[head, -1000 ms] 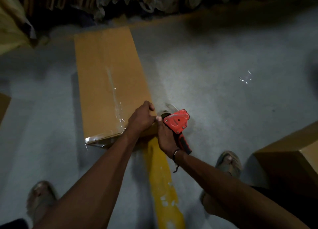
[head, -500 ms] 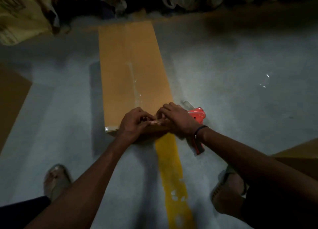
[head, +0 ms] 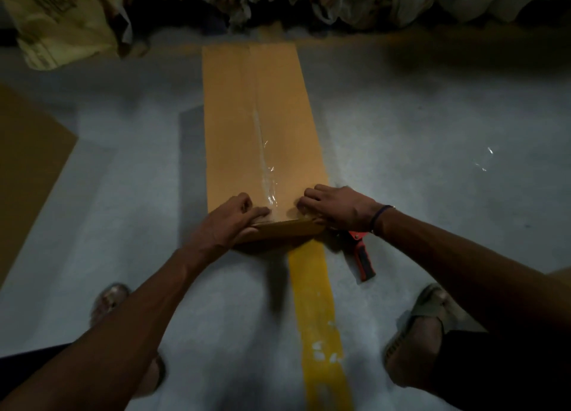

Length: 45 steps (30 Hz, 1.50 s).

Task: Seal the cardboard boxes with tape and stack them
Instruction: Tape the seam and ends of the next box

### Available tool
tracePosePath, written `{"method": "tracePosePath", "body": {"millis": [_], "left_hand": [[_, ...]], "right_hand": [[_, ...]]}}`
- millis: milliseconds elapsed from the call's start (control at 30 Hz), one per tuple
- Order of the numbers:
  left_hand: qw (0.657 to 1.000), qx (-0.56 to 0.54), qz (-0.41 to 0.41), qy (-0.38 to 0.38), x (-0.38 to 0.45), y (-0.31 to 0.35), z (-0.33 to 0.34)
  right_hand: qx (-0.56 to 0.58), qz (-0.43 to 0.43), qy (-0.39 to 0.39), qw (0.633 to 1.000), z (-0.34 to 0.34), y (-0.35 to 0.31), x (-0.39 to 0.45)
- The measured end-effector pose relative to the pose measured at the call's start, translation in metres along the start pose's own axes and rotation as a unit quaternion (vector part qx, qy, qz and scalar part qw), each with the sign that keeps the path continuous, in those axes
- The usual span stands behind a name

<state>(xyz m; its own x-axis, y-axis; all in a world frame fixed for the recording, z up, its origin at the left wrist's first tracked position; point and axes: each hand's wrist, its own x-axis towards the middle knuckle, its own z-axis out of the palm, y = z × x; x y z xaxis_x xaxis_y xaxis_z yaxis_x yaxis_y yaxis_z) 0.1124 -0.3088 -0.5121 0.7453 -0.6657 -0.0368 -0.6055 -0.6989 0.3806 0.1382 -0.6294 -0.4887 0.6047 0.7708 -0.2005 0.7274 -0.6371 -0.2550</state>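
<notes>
I see a long flat cardboard box (head: 262, 126) on the grey concrete floor (head: 432, 117): matte tan, rectangular, smooth face. Its long axis runs straight away from me, near short end at my hands, far end towards the dark clutter at the top of the view. A strip of clear glossy tape (head: 266, 163) runs down the centre seam along that axis, wrinkled and shiny close to me.

Left hand (head: 230, 222) grips the near left corner, thumb under the edge, fingers curled over the top. Right hand (head: 336, 206) is on the near right corner, fingers bent with tips pressed on the top face; I can't tell whether they pinch tape or just press. Dark band on that wrist.

Tape dispenser (head: 361, 253), red plastic with a black grip, lies on the floor just beside the right wrist, mostly hidden, handle pointing towards me. A worn yellow painted line (head: 315, 318) runs from under the box towards me. Another brown cardboard sheet (head: 27, 163) lies far left. Sandalled feet at bottom left and right.
</notes>
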Motion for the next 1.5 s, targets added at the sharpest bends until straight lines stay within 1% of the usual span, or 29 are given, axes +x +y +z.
{"method": "tracePosePath", "body": {"millis": [133,233,300,367,467,567,600,667,767,867,933,1133,1233,1300,1400,1433,1500], "left_hand": [[0.998,0.008,-0.061,0.004,-0.031,-0.017,-0.02],[0.995,-0.038,-0.087,-0.008,-0.043,-0.024,-0.027],[0.992,-0.073,-0.101,-0.01,-0.046,-0.028,-0.026],[0.986,-0.104,-0.132,0.007,-0.046,-0.026,-0.021],[0.969,-0.139,-0.196,0.064,-0.045,-0.013,-0.01],[0.949,-0.181,-0.247,0.079,-0.047,-0.007,-0.005],[0.949,-0.184,-0.247,0.069,-0.048,-0.007,-0.007],[0.964,-0.147,-0.219,0.041,-0.052,-0.011,-0.014],[0.979,-0.066,-0.19,0.014,-0.056,-0.014,-0.025],[0.979,-0.047,-0.197,0.018,-0.052,-0.012,-0.028],[0.977,-0.048,-0.206,0.023,-0.046,-0.009,-0.026],[0.967,-0.049,-0.25,0.022,-0.038,-0.003,-0.014],[0.965,-0.045,-0.257,0.011,-0.033,-0.004,-0.013],[0.963,-0.066,-0.261,-0.008,-0.031,-0.004,-0.016],[0.964,-0.066,-0.253,-0.048,-0.034,-0.008,-0.019],[0.968,-0.047,-0.24,-0.051,-0.036,-0.01,-0.018],[0.975,-0.019,-0.22,-0.027,-0.041,-0.012,-0.012]], "right_hand": [[0.022,0.021,-0.04,0.999,-0.005,-0.001,-0.001],[0.049,0.049,-0.067,0.995,-0.007,-0.004,0.003],[0.063,0.072,-0.07,0.993,-0.009,-0.007,0.007],[0.08,0.098,-0.055,0.99,-0.01,-0.011,0.01],[0.093,0.139,-0.027,0.986,-0.007,-0.019,0.015],[0.099,0.137,-0.048,0.984,-0.009,-0.018,0.014],[0.107,0.122,-0.062,0.985,-0.012,-0.017,0.012],[0.114,0.082,-0.071,0.988,-0.016,-0.013,0.006],[0.073,0.061,-0.042,0.995,-0.01,-0.013,-0.002],[0.05,0.068,-0.013,0.996,-0.001,-0.017,-0.001],[0.062,0.073,-0.001,0.995,0.0,-0.019,0.002],[0.086,0.125,0.006,0.988,-0.003,-0.027,0.008],[0.102,0.154,-0.006,0.983,-0.005,-0.028,0.01],[0.12,0.17,-0.025,0.978,-0.008,-0.026,0.01],[0.116,0.161,-0.052,0.979,-0.015,-0.028,0.009],[0.11,0.158,-0.054,0.98,-0.016,-0.03,0.009],[0.093,0.151,-0.045,0.983,-0.016,-0.034,0.01]]}}
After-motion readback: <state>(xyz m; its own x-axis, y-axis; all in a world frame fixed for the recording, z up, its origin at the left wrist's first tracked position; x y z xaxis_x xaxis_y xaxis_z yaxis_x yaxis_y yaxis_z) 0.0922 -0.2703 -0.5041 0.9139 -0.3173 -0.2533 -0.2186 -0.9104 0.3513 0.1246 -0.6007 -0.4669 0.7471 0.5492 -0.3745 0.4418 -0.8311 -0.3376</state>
